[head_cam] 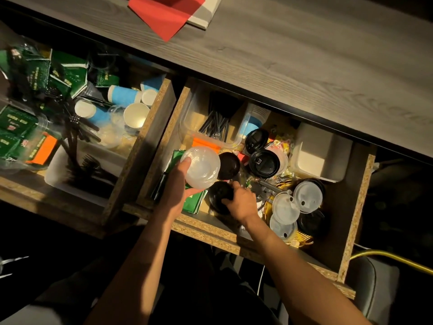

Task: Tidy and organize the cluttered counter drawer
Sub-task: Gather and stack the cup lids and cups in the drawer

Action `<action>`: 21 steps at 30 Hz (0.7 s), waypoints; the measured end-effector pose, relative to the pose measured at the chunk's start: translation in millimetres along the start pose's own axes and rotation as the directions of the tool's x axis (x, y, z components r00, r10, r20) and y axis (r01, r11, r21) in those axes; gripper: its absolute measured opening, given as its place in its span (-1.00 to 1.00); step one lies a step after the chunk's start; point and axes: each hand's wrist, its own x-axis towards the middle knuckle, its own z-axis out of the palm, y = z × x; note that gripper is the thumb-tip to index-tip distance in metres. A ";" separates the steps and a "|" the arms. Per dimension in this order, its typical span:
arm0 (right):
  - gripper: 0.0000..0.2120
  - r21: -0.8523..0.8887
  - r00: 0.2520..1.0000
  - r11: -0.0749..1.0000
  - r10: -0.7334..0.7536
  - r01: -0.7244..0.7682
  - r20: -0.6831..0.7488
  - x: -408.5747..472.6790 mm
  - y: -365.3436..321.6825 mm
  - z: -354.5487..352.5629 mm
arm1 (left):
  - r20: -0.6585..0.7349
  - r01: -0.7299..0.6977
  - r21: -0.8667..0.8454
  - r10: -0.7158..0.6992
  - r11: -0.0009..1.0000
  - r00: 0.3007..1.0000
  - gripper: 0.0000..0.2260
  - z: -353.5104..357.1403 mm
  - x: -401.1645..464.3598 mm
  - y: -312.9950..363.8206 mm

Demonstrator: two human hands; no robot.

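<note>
Writing: the green sachets (16, 127) in the open drawer well off to the side of my left hand carry pale print, too blurred to read. A black coffee-cup lid (264, 164) beyond my right hand bears a square moulded mark, also illegible.

My left hand (180, 184) grips a stack of clear plastic dome lids (203, 168), thumb curled over the rim, fingers underneath. My right hand (241, 202) rests on a round black lid (219, 195); its fingertips are hidden, so I cannot tell whether they clamp it.

Both hands are inside the cluttered drawer (356, 221), built of raw chipboard. Just past my right wrist lie translucent flat lids (307, 195) over yellow wire. Beyond my left hand, a clear tub (189, 120) holds black straws. The grey wood-grain worktop (304, 55) carries a red napkin (168, 12), cut off at the frame edge.
</note>
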 end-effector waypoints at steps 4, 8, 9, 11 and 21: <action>-0.55 0.156 0.990 0.985 0.095 -0.077 -0.109 -5.3 18.3 -15.7 | 0.058 0.017 -0.045 -0.015 0.999 0.998 -0.77 9.9 -6.6 2.4; -0.52 0.356 0.972 0.921 0.206 -0.156 -0.109 -14.0 40.4 -30.6 | 0.140 0.053 -0.031 -0.049 0.998 0.989 -0.63 24.7 -17.3 -6.7; -0.51 0.412 0.967 0.896 0.230 -0.167 -0.106 -16.1 45.1 -33.6 | 0.153 0.075 -0.008 -0.073 0.997 0.986 -0.57 28.8 -19.5 -10.7; -0.51 0.489 0.958 0.852 0.268 -0.186 -0.102 -20.2 53.8 -38.4 | 0.139 0.138 0.009 -0.138 0.990 0.981 -0.58 36.4 -22.2 -19.5; -0.54 0.667 0.905 0.719 0.394 -0.196 -0.159 -32.9 94.4 -55.7 | 0.087 0.280 0.143 -0.294 0.949 0.952 -0.75 55.7 -20.0 -52.0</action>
